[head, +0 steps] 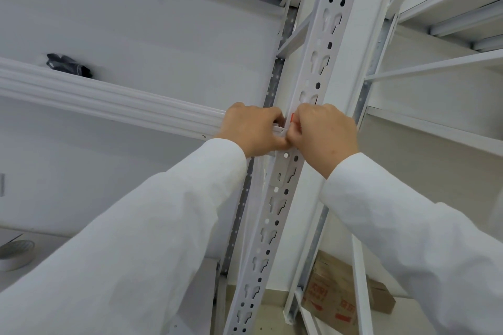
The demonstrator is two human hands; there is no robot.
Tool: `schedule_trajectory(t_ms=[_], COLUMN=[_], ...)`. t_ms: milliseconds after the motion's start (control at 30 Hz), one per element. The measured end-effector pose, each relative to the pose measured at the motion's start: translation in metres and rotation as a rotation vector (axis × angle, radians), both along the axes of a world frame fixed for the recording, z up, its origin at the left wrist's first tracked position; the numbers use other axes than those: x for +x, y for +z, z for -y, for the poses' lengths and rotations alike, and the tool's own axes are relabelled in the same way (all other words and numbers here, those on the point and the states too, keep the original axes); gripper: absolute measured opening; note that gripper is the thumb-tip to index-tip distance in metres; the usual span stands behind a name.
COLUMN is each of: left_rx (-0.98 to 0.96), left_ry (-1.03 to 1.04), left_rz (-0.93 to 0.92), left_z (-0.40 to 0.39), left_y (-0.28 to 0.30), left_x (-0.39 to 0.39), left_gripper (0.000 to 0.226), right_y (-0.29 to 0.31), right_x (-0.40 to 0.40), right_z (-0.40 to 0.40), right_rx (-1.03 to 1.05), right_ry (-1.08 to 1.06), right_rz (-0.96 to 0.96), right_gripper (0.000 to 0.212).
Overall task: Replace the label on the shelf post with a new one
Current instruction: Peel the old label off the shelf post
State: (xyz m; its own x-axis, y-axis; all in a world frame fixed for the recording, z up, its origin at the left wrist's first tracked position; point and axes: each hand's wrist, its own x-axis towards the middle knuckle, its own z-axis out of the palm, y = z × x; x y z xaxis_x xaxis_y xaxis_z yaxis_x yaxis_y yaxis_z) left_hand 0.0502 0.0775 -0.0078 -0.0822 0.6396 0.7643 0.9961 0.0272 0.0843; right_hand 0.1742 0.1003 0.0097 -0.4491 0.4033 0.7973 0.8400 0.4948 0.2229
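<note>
Both hands up at the white shelf post (300,144), a slotted upright that runs bottom centre to top right of the view. Left hand (251,130) curled, knuckles toward camera, fingers tucked against the post's left edge where the white shelf beam (109,99) meets it. It pinches something thin and white at the thumb tip, touching the right hand; cannot tell exactly what the strip is. Right hand (324,134) also curled tight, fingers bent in on the post face, pinching at the label (293,117). Only a small red sliver of the label shows, between the two hands, on the post face just above the beam level; the rest is hidden behind fingers. Cannot tell if it is stuck flat or lifted. Thumbs of the two hands meet just beside the post's left edge. Both grips narrow, closed on small thin material.

White sleeves (152,239) on both arms, coming in from bottom left and bottom right.

Black item (68,65) lies on the shelf above the beam, toward its left end, well apart from the hands. Roll of tape (16,254) at the far left edge on a lower shelf. Cardboard box (343,296) with red print low down to the right of the post base.
</note>
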Motion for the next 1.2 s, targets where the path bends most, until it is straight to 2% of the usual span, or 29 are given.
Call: schedule_trajectory(t_ms=[367,667,900,1200], left_rx=[-0.003,0.002,0.0,-0.021], left_ry=[0.014,0.004,-0.006,-0.003], left_rz=[0.018,0.012,0.02,0.012], left_z=[0.001,-0.001,-0.002,-0.001], left_y=[0.0,-0.001,0.0,0.0], left_x=[0.001,0.001,-0.001,-0.001], left_gripper=[0.041,0.043,0.037,0.04], right_y=[-0.011,-0.002,-0.001,0.005], right_x=[0.019,0.008,0.002,-0.001], right_z=[-0.005,-0.004,0.002,0.005], right_rx=[-0.014,-0.052,-0.033,-0.123], right_ry=[0.262,0.189,0.047,0.062], right_rz=[-0.172,-0.174,-0.117,-0.137], right_gripper=[0.012,0.017,0.023,0.021])
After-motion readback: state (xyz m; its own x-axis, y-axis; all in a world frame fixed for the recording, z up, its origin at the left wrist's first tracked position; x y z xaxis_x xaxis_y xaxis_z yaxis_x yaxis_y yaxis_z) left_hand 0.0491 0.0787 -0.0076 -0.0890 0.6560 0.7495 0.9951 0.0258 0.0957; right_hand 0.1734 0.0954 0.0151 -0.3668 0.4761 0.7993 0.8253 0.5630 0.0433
